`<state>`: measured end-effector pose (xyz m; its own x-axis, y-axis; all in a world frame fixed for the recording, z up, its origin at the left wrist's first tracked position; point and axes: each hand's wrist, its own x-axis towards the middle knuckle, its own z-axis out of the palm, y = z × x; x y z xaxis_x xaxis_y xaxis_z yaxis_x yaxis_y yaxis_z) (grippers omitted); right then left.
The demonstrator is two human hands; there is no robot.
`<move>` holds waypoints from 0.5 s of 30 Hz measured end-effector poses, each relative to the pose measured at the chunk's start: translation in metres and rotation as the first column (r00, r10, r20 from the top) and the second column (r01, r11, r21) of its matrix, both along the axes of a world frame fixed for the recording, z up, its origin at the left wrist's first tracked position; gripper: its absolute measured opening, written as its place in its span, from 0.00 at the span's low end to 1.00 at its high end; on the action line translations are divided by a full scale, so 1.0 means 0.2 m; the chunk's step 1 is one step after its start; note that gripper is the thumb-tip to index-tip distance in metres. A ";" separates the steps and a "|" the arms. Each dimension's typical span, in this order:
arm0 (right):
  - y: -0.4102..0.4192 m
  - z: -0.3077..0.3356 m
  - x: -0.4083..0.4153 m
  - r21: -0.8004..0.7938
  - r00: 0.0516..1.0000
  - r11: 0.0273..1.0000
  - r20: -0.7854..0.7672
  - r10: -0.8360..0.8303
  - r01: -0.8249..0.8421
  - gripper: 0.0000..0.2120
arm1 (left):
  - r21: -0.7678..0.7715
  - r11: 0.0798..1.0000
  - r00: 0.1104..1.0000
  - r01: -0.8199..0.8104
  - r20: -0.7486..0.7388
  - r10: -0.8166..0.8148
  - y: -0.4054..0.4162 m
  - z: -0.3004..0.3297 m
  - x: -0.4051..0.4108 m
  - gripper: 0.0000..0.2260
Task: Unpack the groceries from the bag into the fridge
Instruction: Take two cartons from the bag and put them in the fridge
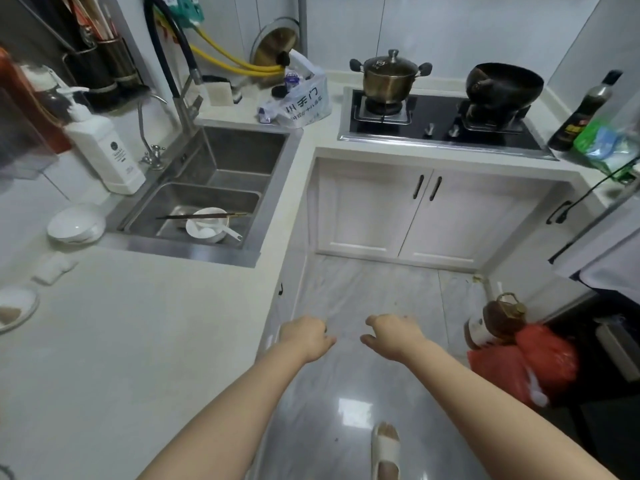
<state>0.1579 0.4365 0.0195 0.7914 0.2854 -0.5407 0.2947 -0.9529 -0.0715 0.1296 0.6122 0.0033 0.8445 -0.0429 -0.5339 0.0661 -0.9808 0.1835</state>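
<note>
A white plastic grocery bag (304, 98) with blue print stands on the back counter between the sink and the stove, with packaged items showing at its mouth. My left hand (306, 336) and my right hand (394, 336) hang over the floor in the middle of the kitchen, far from the bag. Both hold nothing; their fingers curl loosely downward. The edge of what may be the fridge (602, 244) shows at the right, mostly out of frame.
A steel sink (214, 188) holds a bowl and chopsticks. A pot (389, 76) and a wok (504, 84) sit on the stove. A red bag (526, 362) and an oil jug (495, 322) stand on the floor at the right. A soap bottle (104, 147) stands left of the sink.
</note>
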 end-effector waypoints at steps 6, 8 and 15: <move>-0.10 -0.06 0.14 0.004 0.998 0.999 -0.046 0.048 -0.048 0.20 | 0.018 0.995 0.994 -0.094 -0.050 0.095 -0.13 -0.05 0.12 0.19; -0.15 -0.08 0.20 0.021 0.997 0.998 -0.050 0.060 -0.059 0.20 | 0.010 0.993 0.992 -0.114 -0.055 0.115 -0.20 -0.05 0.18 0.19; -0.32 -0.16 0.38 0.087 0.991 0.992 -0.096 0.098 -0.089 0.22 | 0.039 0.987 0.985 -0.158 -0.066 0.160 -0.43 -0.07 0.32 0.20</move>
